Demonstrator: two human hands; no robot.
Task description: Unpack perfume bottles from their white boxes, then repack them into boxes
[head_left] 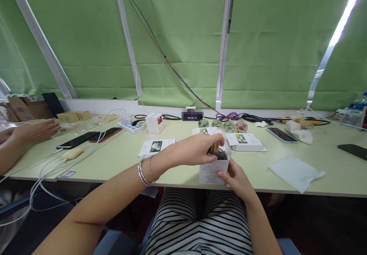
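My left hand (195, 148) is closed on the gold cap of a perfume bottle (215, 148). The dark, rounded body of that bottle sits partly inside an open white box (210, 174), its lower part hidden by the walls. My right hand (239, 180) grips the box at its right side, thumb on the front face, near the table's front edge. Behind the box stand several round glass bottles (229, 125). Flat white cartons with a flower picture lie around it, one carton (248, 142) to the right and a printed white piece (157, 146) to the left.
A small white box (155, 123), a power strip (130, 127) and a timer (192, 115) stand at the back. Phones and white cables (43, 171) lie left, near another person's hand (37, 132). On the right are a white cloth (296, 171) and a phone (281, 135).
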